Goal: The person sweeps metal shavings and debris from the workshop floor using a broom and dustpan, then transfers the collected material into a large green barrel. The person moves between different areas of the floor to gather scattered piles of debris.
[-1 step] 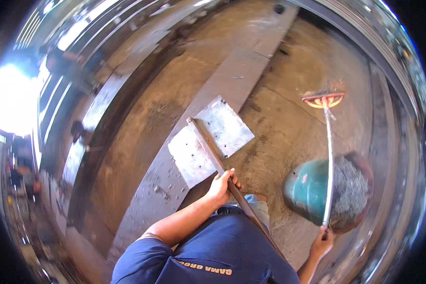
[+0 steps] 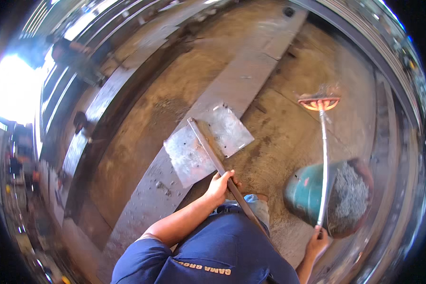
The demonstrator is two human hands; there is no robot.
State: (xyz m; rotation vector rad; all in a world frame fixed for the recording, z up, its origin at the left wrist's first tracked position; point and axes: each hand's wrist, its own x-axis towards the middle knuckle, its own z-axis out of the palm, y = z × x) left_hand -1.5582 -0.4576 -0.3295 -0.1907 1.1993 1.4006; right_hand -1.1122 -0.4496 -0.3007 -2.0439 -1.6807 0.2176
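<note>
My left hand (image 2: 217, 185) is closed around a long brown bar (image 2: 207, 146), which runs from beside my body out over a flat, silvery metal plate (image 2: 187, 158). The plate shows on both sides of the bar; how the two are joined I cannot tell. Out to the right, my right hand (image 2: 318, 242) grips the lower end of a broom's pale handle (image 2: 324, 170). The broom head (image 2: 319, 102), orange-red with dark bristles, points away from me. Under the handle in this view is a green drum (image 2: 302, 189) with grey scrap-like material (image 2: 350, 191) in its mouth.
A long grey steel strip (image 2: 258, 71) crosses the brown, stained floor (image 2: 288, 118) diagonally, with small dark debris (image 2: 163, 188) on its near part. Long beams (image 2: 388, 123) line the right side. Another person (image 2: 80, 61) stands blurred at the far left.
The broom and my right hand sit slightly farther left in the picture, and the view has shifted a little. Both hands keep their grips.
</note>
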